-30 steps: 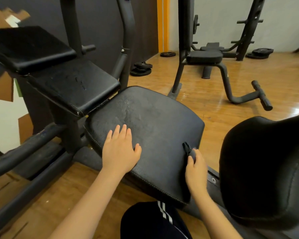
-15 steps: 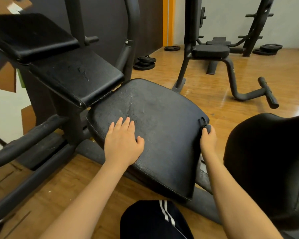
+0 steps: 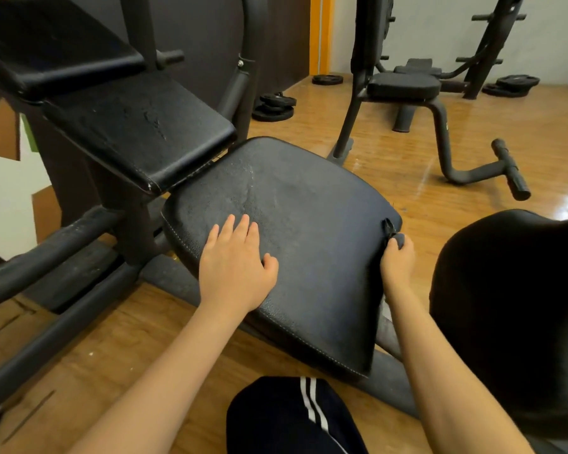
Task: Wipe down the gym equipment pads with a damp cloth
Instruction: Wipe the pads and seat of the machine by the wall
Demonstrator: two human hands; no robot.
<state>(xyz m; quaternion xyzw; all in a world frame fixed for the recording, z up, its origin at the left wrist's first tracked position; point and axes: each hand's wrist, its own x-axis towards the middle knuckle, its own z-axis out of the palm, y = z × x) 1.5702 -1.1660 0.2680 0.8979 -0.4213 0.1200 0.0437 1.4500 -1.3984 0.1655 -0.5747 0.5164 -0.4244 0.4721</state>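
Head view: your left hand (image 3: 235, 271) lies flat on the near-left part of the black seat pad (image 3: 302, 224), fingers straight and close together, thumb out to the side, palm pressing on the vinyl. Your right hand (image 3: 397, 257) is at the pad's right edge, fingers curled round a small dark cloth (image 3: 391, 232); a bunched fold of it sticks up just above your knuckles, touching the rim of the pad.

The seat pad's surface is cracked and scuffed, with a pale worn patch running up its middle and light stitching along the near edge. Just behind it and slightly overlapping sits the tilted back pad (image 3: 138, 132), also black, flaked in places and chipped at its near corner. A second pad (image 3: 46, 44) rises above that at the upper left. The dark frame tubes (image 3: 46, 253) run out to the left, dusty and worn.

To your right is a rounded black pad (image 3: 512, 306) of another machine. The floor (image 3: 391, 165) is glossy wood-look boarding with a bright glare spot at the right. Farther off stands a bench (image 3: 404, 85) on a curved black frame, with weight plates (image 3: 274, 106) stacked on the floor near a dark wall panel, more plates (image 3: 512, 85) by the pale back wall, and an orange strip (image 3: 322, 34) between the two walls. Your knee in dark shorts with white stripes (image 3: 295, 417) shows at the bottom.
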